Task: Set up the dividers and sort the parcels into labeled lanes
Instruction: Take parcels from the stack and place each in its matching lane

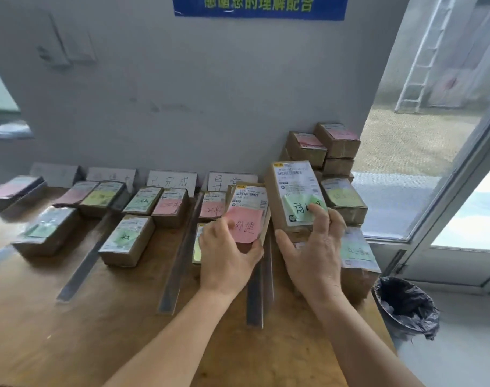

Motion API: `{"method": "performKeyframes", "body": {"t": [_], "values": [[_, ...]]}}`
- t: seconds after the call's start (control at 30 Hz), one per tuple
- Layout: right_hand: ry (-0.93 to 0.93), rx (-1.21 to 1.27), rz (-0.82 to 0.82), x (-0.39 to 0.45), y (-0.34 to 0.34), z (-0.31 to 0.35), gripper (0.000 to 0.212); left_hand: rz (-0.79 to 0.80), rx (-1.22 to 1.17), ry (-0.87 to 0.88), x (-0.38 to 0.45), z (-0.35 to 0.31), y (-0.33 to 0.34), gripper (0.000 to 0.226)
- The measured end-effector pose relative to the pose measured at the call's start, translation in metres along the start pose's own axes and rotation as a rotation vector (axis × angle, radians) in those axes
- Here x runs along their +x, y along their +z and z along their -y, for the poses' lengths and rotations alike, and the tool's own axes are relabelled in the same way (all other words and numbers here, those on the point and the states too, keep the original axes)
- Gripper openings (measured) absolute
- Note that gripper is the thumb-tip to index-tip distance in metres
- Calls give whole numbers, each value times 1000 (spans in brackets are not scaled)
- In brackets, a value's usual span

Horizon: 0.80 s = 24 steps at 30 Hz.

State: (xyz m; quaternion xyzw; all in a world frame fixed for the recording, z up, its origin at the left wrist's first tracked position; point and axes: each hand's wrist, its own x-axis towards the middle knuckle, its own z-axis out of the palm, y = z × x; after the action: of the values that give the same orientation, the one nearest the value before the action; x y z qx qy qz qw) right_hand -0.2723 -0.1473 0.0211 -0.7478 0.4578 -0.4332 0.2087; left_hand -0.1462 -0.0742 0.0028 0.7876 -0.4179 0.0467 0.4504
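My left hand (227, 258) grips a brown parcel with a pink note (248, 216), held tilted above the table. To its right, my right hand (313, 252) holds a taller parcel with a green note (292, 196) upright. Grey metal divider strips (179, 255) lie front to back on the wooden table (126, 317), forming lanes. White label cards (171, 182) lean against the wall at the lanes' far ends. Several sorted parcels (128, 240) lie in the lanes. A stack of unsorted parcels (337, 141) stands at the back right.
A bin lined with a black bag (406, 305) stands on the floor right of the table. A glass door (461, 163) is at the right. The grey wall (182, 93) carries a blue sign (259, 5).
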Motion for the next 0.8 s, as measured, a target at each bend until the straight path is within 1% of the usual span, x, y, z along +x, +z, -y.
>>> {"method": "performKeyframes", "body": {"t": [0.07, 0.2, 0.37, 0.47, 0.63, 0.8], "values": [[-17, 24, 8, -12, 17, 27, 69, -5, 26, -8, 0, 21, -30, 68], [-35, 78, 55, -43, 51, 82, 69, -23, 45, -91, -2, 66, -94, 65], [-89, 151, 121, -87, 96, 151, 69, -105, 117, -180, -11, 117, -174, 63], [-124, 191, 147, -113, 122, 189, 68, -140, 121, -217, -15, 145, -217, 63], [-169, 242, 200, -152, 157, 240, 67, -205, 141, -248, -28, 186, -276, 59], [-203, 273, 242, -173, 190, 281, 68, -238, 158, -304, -31, 222, -320, 56]]}}
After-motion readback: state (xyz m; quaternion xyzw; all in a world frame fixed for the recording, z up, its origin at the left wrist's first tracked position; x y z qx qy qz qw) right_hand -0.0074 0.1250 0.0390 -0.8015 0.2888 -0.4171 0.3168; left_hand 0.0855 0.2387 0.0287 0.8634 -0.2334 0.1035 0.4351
